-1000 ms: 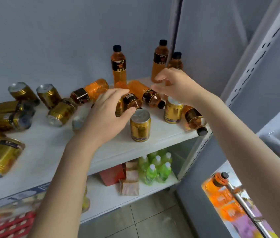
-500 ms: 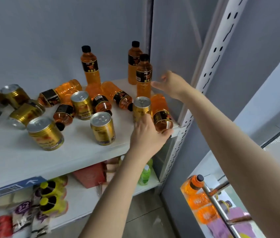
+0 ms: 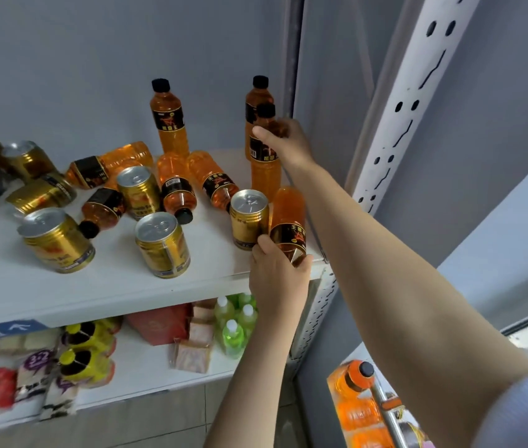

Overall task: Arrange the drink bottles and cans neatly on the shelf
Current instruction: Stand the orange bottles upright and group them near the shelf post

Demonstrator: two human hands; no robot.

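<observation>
Head view. White shelf strewn with orange bottles and gold cans. Right hand wrapped around the neck of an upright bottle near the shelf's back right corner, beside another upright bottle behind it. Left hand clasping the lower end of a lying bottle at the shelf's front right edge, touching an upright can. Further cans upright mid-shelf; more bottles lying behind them.
</observation>
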